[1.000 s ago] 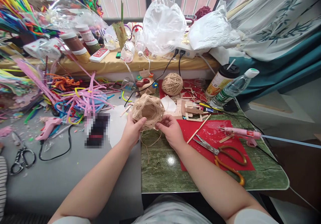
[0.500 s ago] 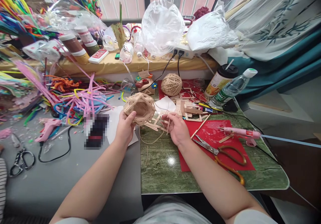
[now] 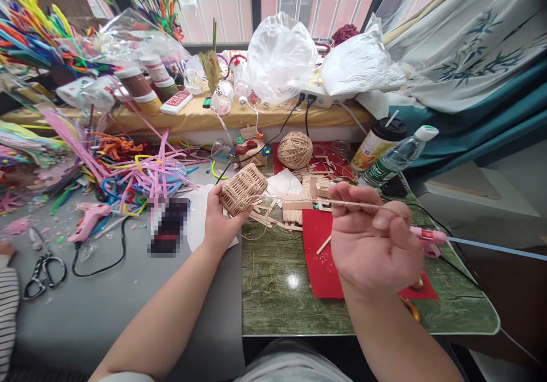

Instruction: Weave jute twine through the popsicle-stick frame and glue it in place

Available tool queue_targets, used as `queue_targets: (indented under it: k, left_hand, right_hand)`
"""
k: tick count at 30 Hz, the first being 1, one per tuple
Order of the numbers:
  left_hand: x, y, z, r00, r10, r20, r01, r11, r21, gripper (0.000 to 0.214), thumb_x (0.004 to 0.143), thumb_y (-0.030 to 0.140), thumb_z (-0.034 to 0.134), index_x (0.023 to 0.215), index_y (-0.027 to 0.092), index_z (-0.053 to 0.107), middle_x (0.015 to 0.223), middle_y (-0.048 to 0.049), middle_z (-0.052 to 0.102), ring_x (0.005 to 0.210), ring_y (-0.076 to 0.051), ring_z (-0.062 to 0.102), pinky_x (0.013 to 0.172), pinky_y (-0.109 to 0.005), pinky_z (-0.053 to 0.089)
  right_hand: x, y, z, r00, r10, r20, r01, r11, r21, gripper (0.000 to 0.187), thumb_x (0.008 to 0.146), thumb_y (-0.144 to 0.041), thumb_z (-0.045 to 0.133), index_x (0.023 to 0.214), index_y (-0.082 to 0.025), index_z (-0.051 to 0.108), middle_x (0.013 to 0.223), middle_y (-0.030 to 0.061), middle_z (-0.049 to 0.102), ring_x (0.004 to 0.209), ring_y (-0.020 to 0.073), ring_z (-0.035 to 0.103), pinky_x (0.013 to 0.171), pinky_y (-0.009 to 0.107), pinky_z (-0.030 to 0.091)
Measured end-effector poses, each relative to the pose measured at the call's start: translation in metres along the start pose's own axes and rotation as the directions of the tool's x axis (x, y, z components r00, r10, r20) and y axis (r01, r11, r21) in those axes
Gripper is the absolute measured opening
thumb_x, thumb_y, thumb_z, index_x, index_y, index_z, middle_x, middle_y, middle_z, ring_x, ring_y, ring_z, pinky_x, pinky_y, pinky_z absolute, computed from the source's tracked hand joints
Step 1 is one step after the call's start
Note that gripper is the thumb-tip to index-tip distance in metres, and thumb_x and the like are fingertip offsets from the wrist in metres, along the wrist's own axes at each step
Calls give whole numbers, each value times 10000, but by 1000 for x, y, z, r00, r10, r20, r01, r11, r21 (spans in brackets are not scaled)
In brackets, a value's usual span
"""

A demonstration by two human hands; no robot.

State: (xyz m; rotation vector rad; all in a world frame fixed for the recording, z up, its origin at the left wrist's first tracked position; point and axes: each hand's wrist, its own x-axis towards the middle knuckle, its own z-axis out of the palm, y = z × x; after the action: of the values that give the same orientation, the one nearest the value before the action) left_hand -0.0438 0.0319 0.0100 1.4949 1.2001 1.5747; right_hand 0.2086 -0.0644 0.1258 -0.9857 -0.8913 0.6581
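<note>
My left hand (image 3: 222, 222) is closed around a small basket (image 3: 244, 188) woven from tan cord and sticks, tipped so that its ribbed side shows. From the basket a strand of tan twine (image 3: 311, 199) runs taut to the right. My right hand (image 3: 376, 239), palm up and raised near the camera, pinches that twine between thumb and fingers. Behind the basket rests a ball of twine (image 3: 294, 150). Flat wooden craft sticks (image 3: 294, 211) lie between the hands. The large scissors on the red sheet (image 3: 320, 268) are mostly hidden by my right hand.
A pink glue gun (image 3: 429, 235) lies at the right, with another glue gun (image 3: 89, 220) at the left near small scissors (image 3: 45, 271). A plastic bottle (image 3: 399, 157) and a drink cup (image 3: 378, 142) stand back right. Pink pipe cleaners (image 3: 158, 171) are heaped left. A striped sleeve (image 3: 7, 308) shows at the left edge.
My right hand has moved right and up toward the camera, pulling the twine straight. My left hand has turned the basket from its opening to its side.
</note>
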Motion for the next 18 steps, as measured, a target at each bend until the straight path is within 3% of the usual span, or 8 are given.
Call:
queue_targets:
  k: [1,3,6,8,10,12,14,18]
  left_hand:
    - [0,0,0,1000,18,-10,-18,999,28,836,679,306,998,1391,273,562,1394,-87,597,1324,-315,592,1179,-448,460]
    - [-1,2,-1,999,28,-27,-26,997,71,839,701,305,988,1411,272,541,1385,-85,593,1311,-311,594,1175,-441,457]
    - [-4,6,0,998,46,-41,-41,992,120,840,704,300,989,1411,258,537,1371,-90,590,1294,-314,600,1179,-436,450]
    - [-6,7,1,997,69,-24,-66,993,101,855,716,303,982,1439,258,527,1407,-107,577,1321,-326,591,1194,-444,442]
    - [-8,6,3,998,56,8,-56,998,17,904,777,329,946,1535,285,455,1478,-123,551,1357,-330,586,1209,-466,440]
    - [-7,3,4,999,-9,31,12,996,-90,925,862,370,882,1623,328,357,1550,-123,522,1409,-322,572,1240,-492,421]
    - [-4,-1,5,994,-102,25,105,979,-176,854,935,419,811,1644,366,338,1613,-97,497,1483,-304,526,1287,-505,375]
    - [2,-6,8,953,-303,3,283,887,-365,702,931,448,800,1543,399,458,1638,-39,515,1528,-294,494,1259,-503,443]
  right_hand:
    - [-1,-6,-9,999,34,23,-34,999,18,378,982,-595,516,764,-294,449,783,50,622,869,293,746,845,528,601]
    - [-2,-14,-30,986,106,130,-121,986,111,466,950,-607,588,695,-292,358,487,-58,334,423,192,470,539,380,514]
    - [-3,-14,-54,950,123,287,-212,929,302,547,877,-581,700,646,-281,306,362,-141,53,301,105,53,349,279,239]
    - [-2,-12,-58,877,172,449,-347,872,344,512,880,-514,714,622,-274,342,347,-132,114,310,90,59,347,259,199]
    - [-1,-9,-52,761,266,592,-496,826,267,437,891,-444,711,622,-268,416,394,-98,256,344,93,160,372,249,222]
    - [0,-5,-42,683,349,642,-567,808,163,377,889,-404,722,641,-258,479,455,-74,336,394,98,222,404,243,241]
    - [0,1,-35,699,393,598,-558,822,113,351,897,-389,726,662,-249,506,491,-69,368,428,101,245,430,245,256]
    - [-3,21,-28,820,406,403,-429,903,-36,162,920,-341,753,869,-255,625,752,-21,620,476,89,344,453,246,308]
